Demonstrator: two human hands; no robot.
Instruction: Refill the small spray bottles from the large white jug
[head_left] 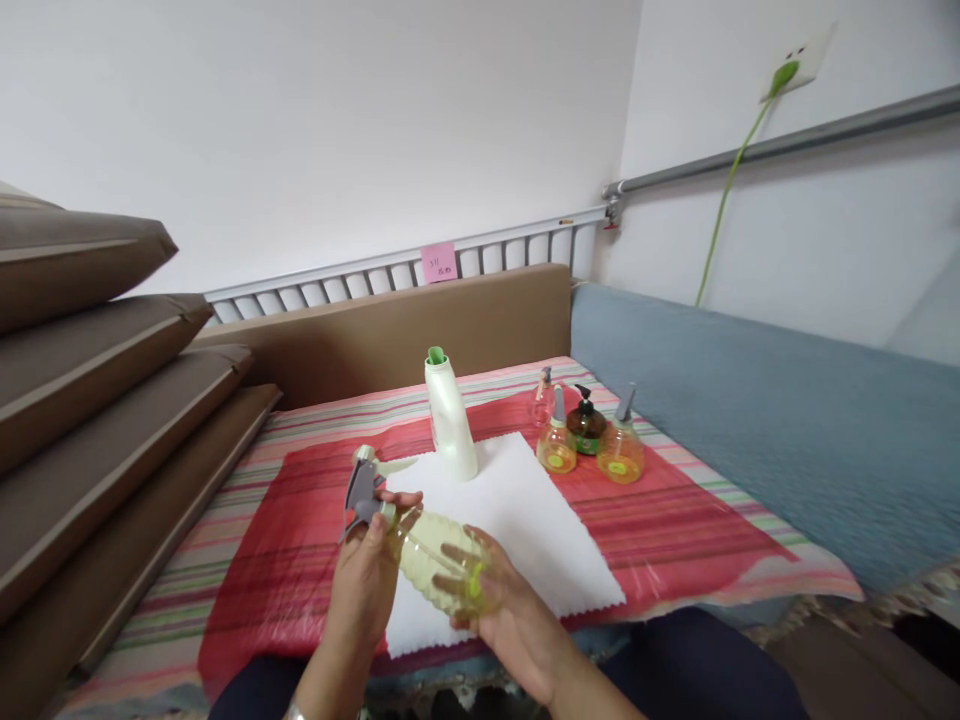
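A clear yellowish spray bottle lies tilted on its side between my two hands, above a white sheet. My left hand is closed round its neck, just below the grey and white trigger head. Around the base of the bottle curl the fingers of my right hand; some of them show through the clear wall. Beyond the hands, a white detergent bottle with a green opening stands on the white sheet.
To the right stand two spray bottles with orange liquid, a dark pump bottle and a small pinkish bottle. Brown cushions are stacked at left. A blue-covered bolster runs along the right, and a radiator behind.
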